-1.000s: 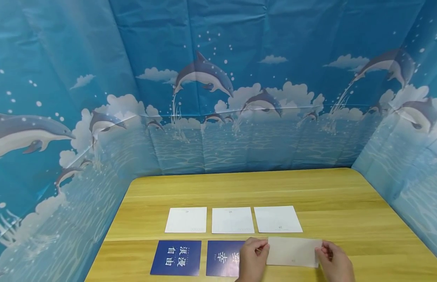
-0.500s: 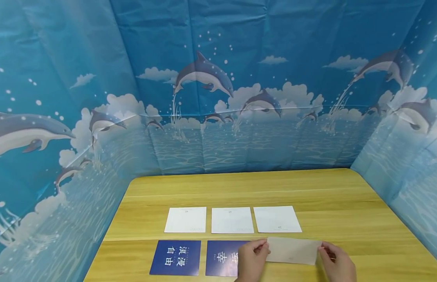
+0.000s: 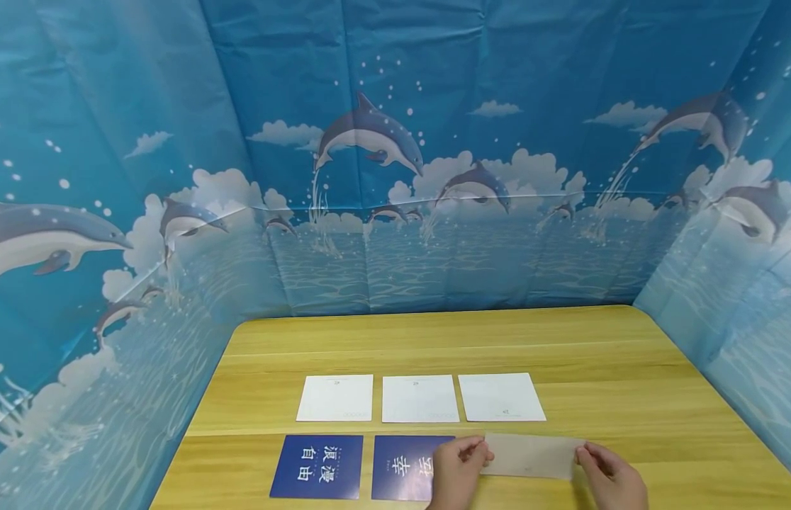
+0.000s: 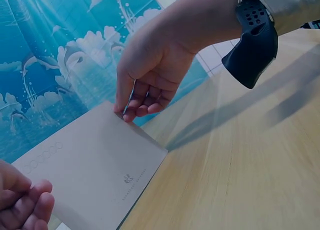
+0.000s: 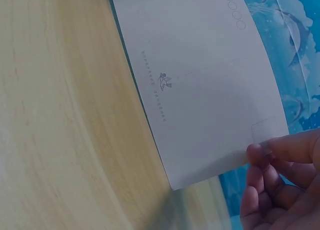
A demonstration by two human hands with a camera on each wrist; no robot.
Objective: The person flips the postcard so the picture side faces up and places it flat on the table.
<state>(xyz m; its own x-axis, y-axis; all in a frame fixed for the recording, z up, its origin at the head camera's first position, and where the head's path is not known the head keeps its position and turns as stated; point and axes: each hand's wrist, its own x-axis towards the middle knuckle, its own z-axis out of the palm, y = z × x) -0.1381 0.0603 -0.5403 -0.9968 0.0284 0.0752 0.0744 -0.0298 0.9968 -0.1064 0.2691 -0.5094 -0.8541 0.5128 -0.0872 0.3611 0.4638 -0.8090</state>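
Both hands hold one postcard (image 3: 528, 455) by its short edges, with its pale side facing me. That side carries a small printed emblem, a row of circles and a stamp box, seen best in the right wrist view. My left hand (image 3: 458, 467) pinches the left edge, overlapping a blue card (image 3: 389, 478) with white characters. With thumb and fingertips, my right hand (image 3: 612, 476) pinches the right edge near its upper corner (image 5: 272, 140). The postcard's lower long edge is close over the wooden table (image 3: 676, 404), tilted toward me, its other side hidden.
Three white cards (image 3: 334, 398) lie in a row behind the held postcard. Another blue card (image 3: 317, 467) with white characters lies front left. A dolphin-and-sea printed curtain (image 3: 408, 262) encloses the table's back and sides. The right wrist wears a black device (image 4: 254, 42).
The held postcard looks narrower from front to back and its upper edge is slightly lower. My right hand has shifted slightly right and down. The cards on the table stay in place.
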